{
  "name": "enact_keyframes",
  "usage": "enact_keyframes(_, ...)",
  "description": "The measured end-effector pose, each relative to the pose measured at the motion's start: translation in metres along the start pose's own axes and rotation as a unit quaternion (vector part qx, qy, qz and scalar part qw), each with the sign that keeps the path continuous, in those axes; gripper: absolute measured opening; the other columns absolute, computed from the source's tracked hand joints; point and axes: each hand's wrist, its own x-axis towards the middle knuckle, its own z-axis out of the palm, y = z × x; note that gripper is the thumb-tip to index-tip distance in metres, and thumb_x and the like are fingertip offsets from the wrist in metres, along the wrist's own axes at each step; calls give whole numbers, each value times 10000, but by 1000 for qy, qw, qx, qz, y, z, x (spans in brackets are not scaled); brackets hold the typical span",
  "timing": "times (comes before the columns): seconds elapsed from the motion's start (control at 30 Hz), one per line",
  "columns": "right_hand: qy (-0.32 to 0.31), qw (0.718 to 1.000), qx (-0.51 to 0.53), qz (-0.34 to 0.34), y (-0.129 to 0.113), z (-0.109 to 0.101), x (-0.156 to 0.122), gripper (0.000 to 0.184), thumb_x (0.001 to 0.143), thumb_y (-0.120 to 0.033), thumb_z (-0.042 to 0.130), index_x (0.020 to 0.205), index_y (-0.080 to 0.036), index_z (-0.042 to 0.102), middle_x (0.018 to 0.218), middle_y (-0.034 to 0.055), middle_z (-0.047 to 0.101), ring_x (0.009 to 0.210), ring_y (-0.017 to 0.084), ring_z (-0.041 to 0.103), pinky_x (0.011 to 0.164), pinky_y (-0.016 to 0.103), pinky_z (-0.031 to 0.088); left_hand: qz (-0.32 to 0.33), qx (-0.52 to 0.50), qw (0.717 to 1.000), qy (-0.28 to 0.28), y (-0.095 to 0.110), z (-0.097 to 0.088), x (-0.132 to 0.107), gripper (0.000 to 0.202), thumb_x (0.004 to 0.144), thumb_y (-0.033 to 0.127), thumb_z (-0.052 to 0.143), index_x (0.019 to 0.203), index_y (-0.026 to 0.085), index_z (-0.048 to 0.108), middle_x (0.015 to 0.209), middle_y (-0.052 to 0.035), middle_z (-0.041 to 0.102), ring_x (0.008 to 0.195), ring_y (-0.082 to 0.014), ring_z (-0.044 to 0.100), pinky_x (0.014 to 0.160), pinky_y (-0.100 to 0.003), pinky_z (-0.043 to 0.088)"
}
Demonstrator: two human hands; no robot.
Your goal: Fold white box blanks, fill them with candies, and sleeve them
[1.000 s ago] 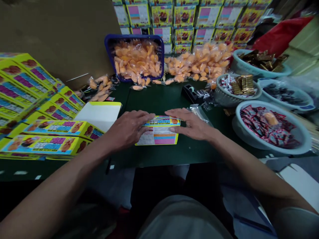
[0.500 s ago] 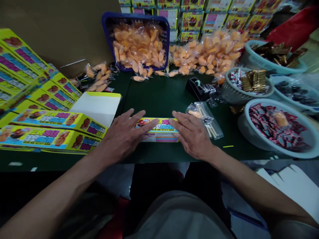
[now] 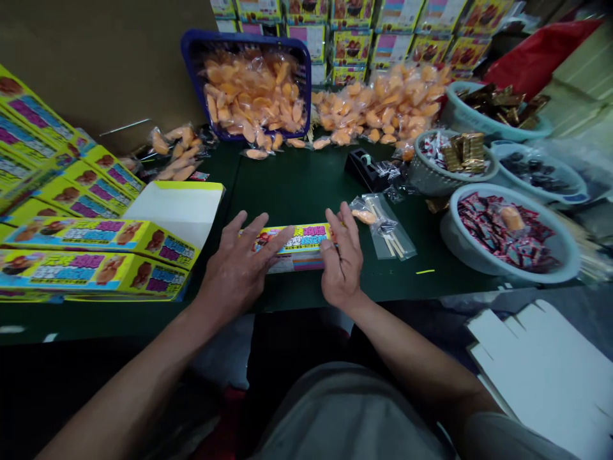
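Note:
A small printed carton [image 3: 299, 237], yellow with pink and blue lettering, lies flat near the table's front edge. My left hand [image 3: 242, 259] rests over its left end, fingers spread, with the index finger reaching across the top. At the opposite end, my right hand [image 3: 342, 255] stands on its side with stretched fingers, its thumb touching the carton's top corner. Both hands partly cover the carton's ends. Just right of the right hand lies a clear packet [image 3: 389, 231] with pale sticks and a dark piece; an orange wrapped piece [image 3: 364, 217] is at its upper left.
Matching cartons [image 3: 71, 271] are stacked at left beside an open white flap [image 3: 175, 207]. A blue basket [image 3: 184, 70] of orange wrapped pieces tilts at the back. Behind the right hand is a black tape dispenser [image 3: 360, 169]. Bowls of sachets, including a pale blue one [image 3: 454, 246], line the right.
My right hand has turned from lying flat over the carton onto its side at the right end. My left hand stays on the left end. The view has shifted slightly right.

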Motion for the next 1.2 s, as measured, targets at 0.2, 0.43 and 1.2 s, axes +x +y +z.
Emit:
enact_keyframes(0.2, -147, 981, 116, -45, 30, -36, 27, 709, 1057, -382, 501, 1720, -327, 255, 1785, 44, 278, 1625, 287, 357, 1308, 543, 398, -66, 41, 997, 16, 19, -1, -1, 605, 1056, 218, 516, 1634, 381, 438, 1636, -174, 457, 1539, -479, 373, 1101, -663, 538)
enact_keyframes(0.43, -238, 944, -119, -197, 46, -94, 72, 500, 1020, -223, 542, 1518, -228, 587, 1405, 143, 654, 1304, 292, 613, 1104, 493, 542, -82, 30, 996, -11, 20, -11, 0, 664, 1074, 257, 468, 1712, 316, 294, 1670, -155, 451, 1593, -441, 322, 1165, -617, 513)
enact_keyframes(1.2, -315, 947, -8, 67, 16, -76, 133, 87, 779, -219, 632, 842, -182, 680, 684, -31, 640, 565, 96, 507, 523, 223, 339, -102, -28, 994, 7, 15, 3, 7, 555, 1087, 348, 433, 1641, 358, 457, 1672, -136, 475, 1597, -411, 350, 1155, -598, 515)
